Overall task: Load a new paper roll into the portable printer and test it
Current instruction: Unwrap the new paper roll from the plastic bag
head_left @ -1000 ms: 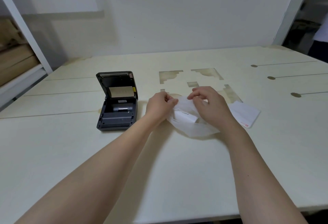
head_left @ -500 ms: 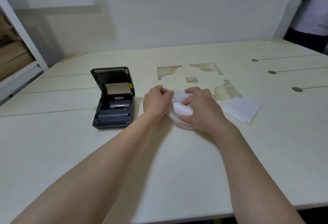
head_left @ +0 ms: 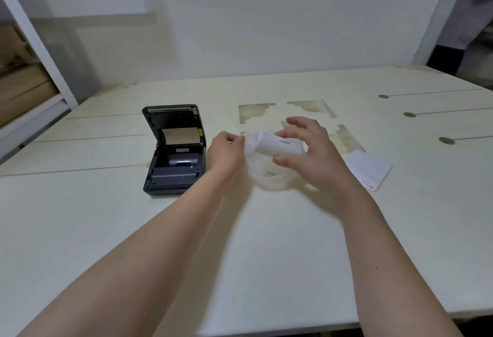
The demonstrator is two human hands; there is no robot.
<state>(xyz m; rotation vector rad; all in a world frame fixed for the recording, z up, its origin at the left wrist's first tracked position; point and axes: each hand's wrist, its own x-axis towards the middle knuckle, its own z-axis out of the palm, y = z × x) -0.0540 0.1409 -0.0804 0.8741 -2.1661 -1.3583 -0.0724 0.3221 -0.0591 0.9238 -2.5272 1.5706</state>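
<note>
The dark portable printer (head_left: 174,159) sits on the table with its lid tipped up and its paper bay showing. To its right, a white paper roll (head_left: 280,144) lies half inside a thin translucent plastic wrapper (head_left: 269,174). My left hand (head_left: 226,151) pinches the wrapper's left edge. My right hand (head_left: 309,152) curls over the roll, thumb under it and fingers spread above; the picture is blurred there.
A small white paper slip (head_left: 369,170) with a red mark lies right of my hands. The cream table (head_left: 106,230) has brown stain patches (head_left: 256,111) behind the roll. A white shelf post (head_left: 37,35) stands at the left, a person at the far right.
My right hand has opened out from pressing on the bundle, and the roll now shows outside the wrapper. My left hand keeps its pinch. The camera dipped slightly.
</note>
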